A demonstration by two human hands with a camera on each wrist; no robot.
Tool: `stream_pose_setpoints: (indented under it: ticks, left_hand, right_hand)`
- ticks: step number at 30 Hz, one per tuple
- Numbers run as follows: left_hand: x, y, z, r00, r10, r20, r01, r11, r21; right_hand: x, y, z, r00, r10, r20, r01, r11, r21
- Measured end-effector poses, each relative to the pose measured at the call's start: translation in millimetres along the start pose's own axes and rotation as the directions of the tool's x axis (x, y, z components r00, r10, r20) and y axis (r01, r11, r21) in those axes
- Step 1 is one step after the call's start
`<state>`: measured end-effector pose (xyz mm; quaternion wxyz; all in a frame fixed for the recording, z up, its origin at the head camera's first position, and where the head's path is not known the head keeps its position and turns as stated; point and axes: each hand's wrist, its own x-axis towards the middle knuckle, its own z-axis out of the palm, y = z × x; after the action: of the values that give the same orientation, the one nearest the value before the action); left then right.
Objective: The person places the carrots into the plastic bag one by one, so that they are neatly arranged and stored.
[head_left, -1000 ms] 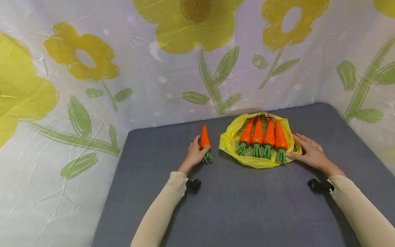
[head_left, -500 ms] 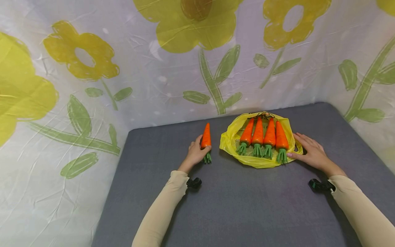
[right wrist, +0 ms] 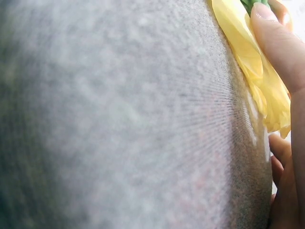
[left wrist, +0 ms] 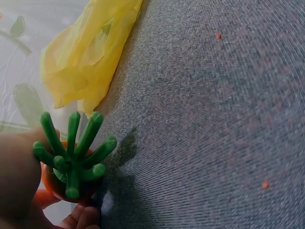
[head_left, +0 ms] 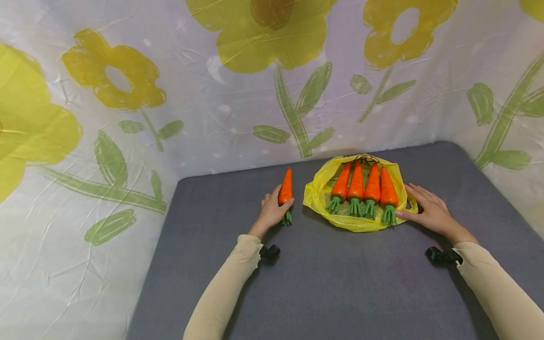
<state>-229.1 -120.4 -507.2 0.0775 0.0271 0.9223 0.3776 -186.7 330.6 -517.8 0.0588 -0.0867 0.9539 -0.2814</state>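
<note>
My left hand point(head_left: 272, 211) grips an orange toy-like carrot point(head_left: 286, 187) left of a yellow plastic bag point(head_left: 314, 191), fingers and thumb round its thick end. Its tip points away from me; in the left wrist view the green stems point(left wrist: 71, 157) face the camera. Several similar carrots point(head_left: 356, 184) lie side by side on the bag, tips toward the back. At the bag's right edge rests my right hand point(head_left: 433, 212), fingers extended and thumb against the stems of the rightmost carrot point(head_left: 387, 189). In the right wrist view that thumb point(right wrist: 274, 40) lies over the yellow plastic.
A grey cloth-covered table point(head_left: 331, 283) lies under everything. Behind it hangs a white sheet point(head_left: 204, 118) printed with yellow flowers. A dark tangled cord-like bit point(head_left: 361, 158) sits at the bag's far edge. Small orange specks point(left wrist: 265, 184) dot the cloth.
My left hand has shifted slightly right with the carrot, whose tip has swung from leaning left to leaning a little right. My right hand and the bag have stayed put.
</note>
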Motion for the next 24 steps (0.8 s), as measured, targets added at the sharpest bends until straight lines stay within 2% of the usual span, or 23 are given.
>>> stream_pose_setpoints:
  ticks: [15,19,24]
  left_hand:
    - [2.2,0.3,1.3,0.999,0.023,-0.025,-0.024,0.999,-0.031]
    - [1.4,7.3,-2.0,0.999,0.038,-0.035,-0.04,0.998,-0.043]
    - [2.1,23.7,-9.7,0.995,0.083,-0.052,-0.087,0.993,-0.076]
  right_hand:
    - [1,4,1,1.0,-0.002,0.005,0.002,1.0,-0.001]
    - [1,4,1,1.0,-0.005,0.004,0.005,1.0,-0.001]
    - [1,3,1,1.0,-0.009,-0.002,0.009,1.0,-0.004]
